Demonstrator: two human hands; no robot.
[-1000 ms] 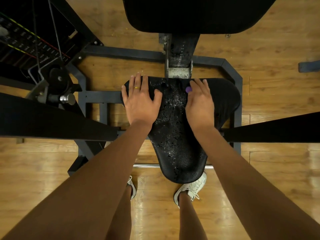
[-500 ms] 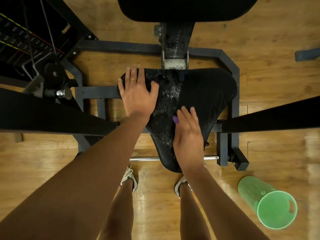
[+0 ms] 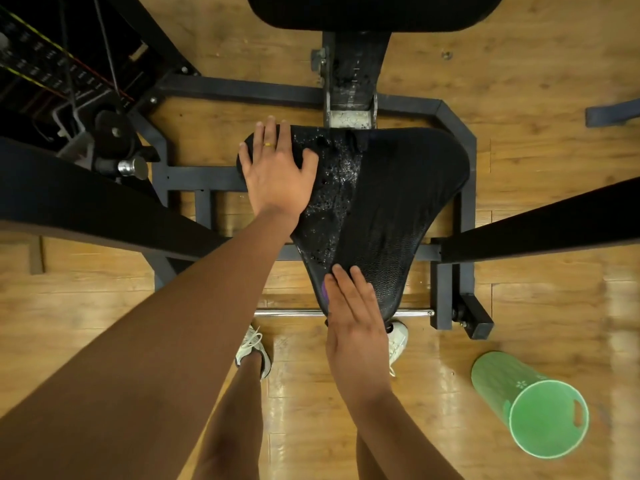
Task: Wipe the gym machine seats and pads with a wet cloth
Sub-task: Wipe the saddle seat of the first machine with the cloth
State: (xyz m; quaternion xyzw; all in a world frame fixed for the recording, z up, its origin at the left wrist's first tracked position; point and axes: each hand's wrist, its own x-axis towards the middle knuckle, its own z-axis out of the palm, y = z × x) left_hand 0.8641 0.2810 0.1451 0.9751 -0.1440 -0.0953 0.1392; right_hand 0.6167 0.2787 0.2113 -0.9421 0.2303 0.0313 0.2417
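Note:
The black triangular seat (image 3: 398,188) of the gym machine lies below me, with water droplets down its left half and a duller right half. My left hand (image 3: 273,174), with a gold ring, rests flat on the seat's far left corner. My right hand (image 3: 356,323) lies flat with straight fingers at the narrow near tip, pressing down a purple cloth (image 3: 324,289). Only a sliver of the cloth shows beside my index finger. The black back pad (image 3: 374,8) sits at the top edge.
Two black padded arms cross the view, one at the left (image 3: 86,199) and one at the right (image 3: 540,223). A steel frame (image 3: 464,140) surrounds the seat. The weight stack (image 3: 34,64) is far left. A green bin (image 3: 533,414) stands on the wooden floor, near right.
My right hand has slid the cloth from the seat's far edge down the middle to the near tip, leaving the right half duller. My left hand has stayed put.

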